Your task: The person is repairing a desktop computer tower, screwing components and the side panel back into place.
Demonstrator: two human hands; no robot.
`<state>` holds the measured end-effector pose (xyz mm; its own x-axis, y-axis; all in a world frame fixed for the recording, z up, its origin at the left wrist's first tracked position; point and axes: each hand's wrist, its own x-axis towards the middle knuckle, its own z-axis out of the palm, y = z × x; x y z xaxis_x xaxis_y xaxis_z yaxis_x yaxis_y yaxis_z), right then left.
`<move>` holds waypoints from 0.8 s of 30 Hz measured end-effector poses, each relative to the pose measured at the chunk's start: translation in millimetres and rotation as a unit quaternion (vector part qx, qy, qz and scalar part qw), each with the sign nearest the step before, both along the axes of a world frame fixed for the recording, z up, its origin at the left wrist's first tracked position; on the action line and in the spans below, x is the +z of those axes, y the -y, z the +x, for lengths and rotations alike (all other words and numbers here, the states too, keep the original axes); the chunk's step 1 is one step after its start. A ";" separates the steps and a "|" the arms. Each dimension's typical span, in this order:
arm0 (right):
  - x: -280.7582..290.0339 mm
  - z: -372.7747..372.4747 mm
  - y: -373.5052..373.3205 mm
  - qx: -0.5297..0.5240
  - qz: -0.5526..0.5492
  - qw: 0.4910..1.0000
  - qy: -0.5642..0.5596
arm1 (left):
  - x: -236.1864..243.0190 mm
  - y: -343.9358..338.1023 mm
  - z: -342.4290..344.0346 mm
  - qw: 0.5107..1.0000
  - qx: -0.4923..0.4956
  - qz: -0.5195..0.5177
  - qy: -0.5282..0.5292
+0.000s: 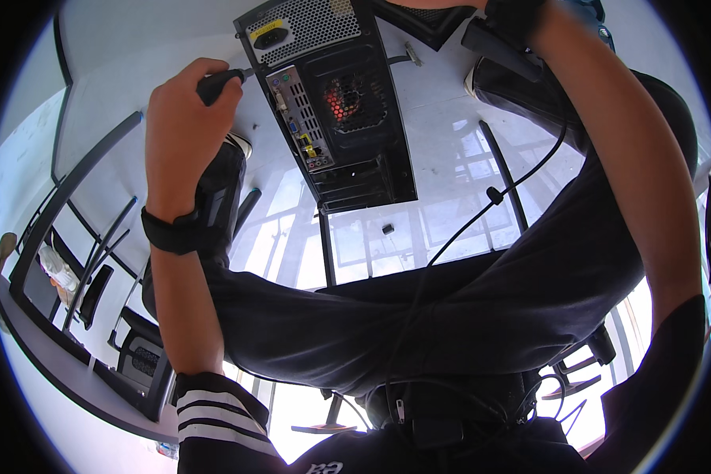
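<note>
My left hand (188, 130) is closed round the black handle of a screwdriver (219, 85). Its short grey shaft meets the left edge of a black computer case (403, 170), and the tip is hidden there. The case's back faces me, with a perforated metal power supply (316, 31), a port panel (300, 118) and a fan grille glowing red (342, 100). At the top edge, my right hand (438, 3) reaches over beside the case. Most of it is out of frame, so its fingers cannot be made out.
A connector on a short cable (412, 55) sticks out right of the case. Beside it is a black mesh-fronted panel (430, 28). A black cable (494, 196) hangs near my right leg. A small dark piece (388, 229) lies on the shiny floor. Chairs (142, 359) stand at left.
</note>
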<state>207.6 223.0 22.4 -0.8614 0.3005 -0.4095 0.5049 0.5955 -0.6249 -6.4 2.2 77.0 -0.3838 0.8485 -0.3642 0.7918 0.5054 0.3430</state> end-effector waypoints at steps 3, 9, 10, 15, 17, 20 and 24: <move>-6.7 0.2 -0.3 0.001 0.006 1.000 -0.022 | -0.3 -2.5 -4.0 0.999 0.009 0.033 0.000; -1.4 0.6 1.0 -0.014 0.007 1.000 0.003 | -10.4 -14.5 -9.2 0.987 0.050 0.133 0.080; -1.7 1.4 1.4 -0.011 0.017 1.000 -0.004 | -10.9 -14.3 -8.2 0.987 0.050 0.133 0.075; -12.3 6.3 -1.8 -0.014 0.019 1.000 0.002 | -14.7 -27.1 24.6 0.982 -0.036 0.088 0.164; -4.3 6.6 0.0 -0.019 0.011 1.000 0.004 | -21.8 -30.3 33.9 0.970 -0.086 0.129 0.188; 4.8 9.4 -1.9 -0.018 -0.015 1.000 0.019 | -20.9 -34.9 41.5 0.973 -0.083 0.100 0.192; 8.2 16.3 -5.4 0.013 -0.016 1.000 0.012 | -25.6 -39.9 46.7 0.972 -0.068 0.100 0.201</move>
